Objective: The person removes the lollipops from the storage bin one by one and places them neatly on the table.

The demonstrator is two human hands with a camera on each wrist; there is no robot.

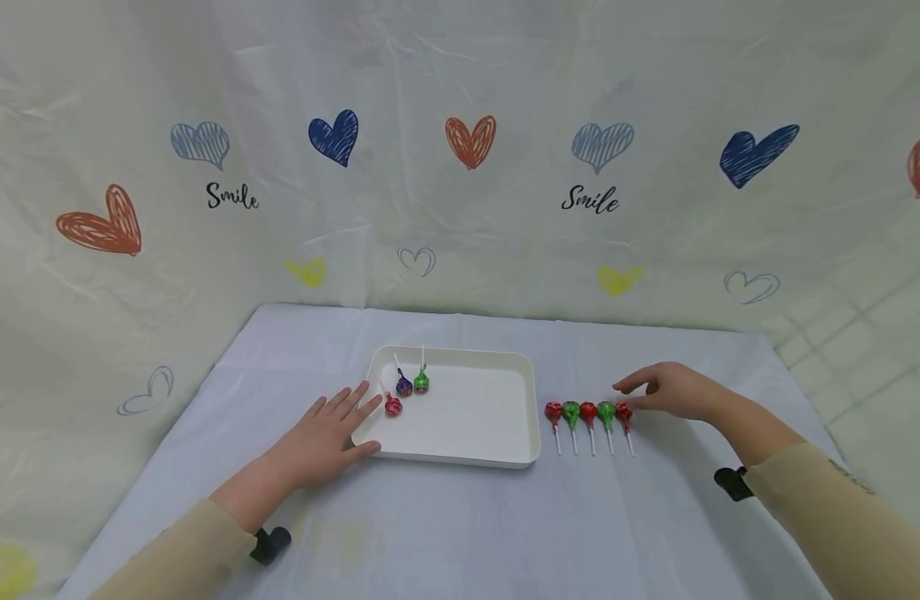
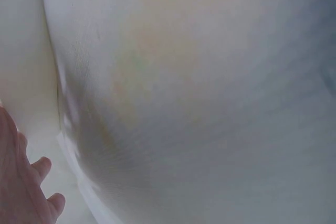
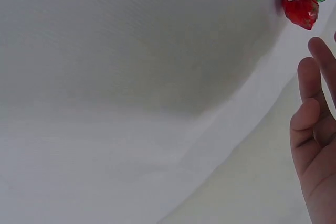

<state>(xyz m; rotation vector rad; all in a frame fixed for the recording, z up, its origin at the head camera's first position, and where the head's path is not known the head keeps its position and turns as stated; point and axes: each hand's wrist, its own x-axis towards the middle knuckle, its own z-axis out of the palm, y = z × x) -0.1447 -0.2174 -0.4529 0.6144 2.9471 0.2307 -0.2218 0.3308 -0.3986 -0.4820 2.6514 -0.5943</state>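
Observation:
A shallow white tray [image 1: 460, 417] lies mid-table in the head view. Inside, toward its left end, are a purple lollipop [image 1: 403, 386], a green lollipop [image 1: 422, 382] and a red-wrapped lollipop [image 1: 393, 407]. My left hand [image 1: 321, 442] is at the tray's left edge, fingers spread, holding nothing. Right of the tray, several red and green lollipops stand in a row, sticks toward me. My right hand [image 1: 673, 390] hovers by the rightmost red lollipop [image 1: 623, 412], fingers loosely bent. In the right wrist view, a gap separates its fingers [image 3: 310, 80] from that red lollipop [image 3: 301, 9].
A white cloth [image 1: 460, 533] covers the table. Behind it hangs a pale sheet [image 1: 460, 217] printed with hearts and "Smile". Dark wrist devices show at the left cuff [image 1: 271, 546] and the right cuff [image 1: 732, 483].

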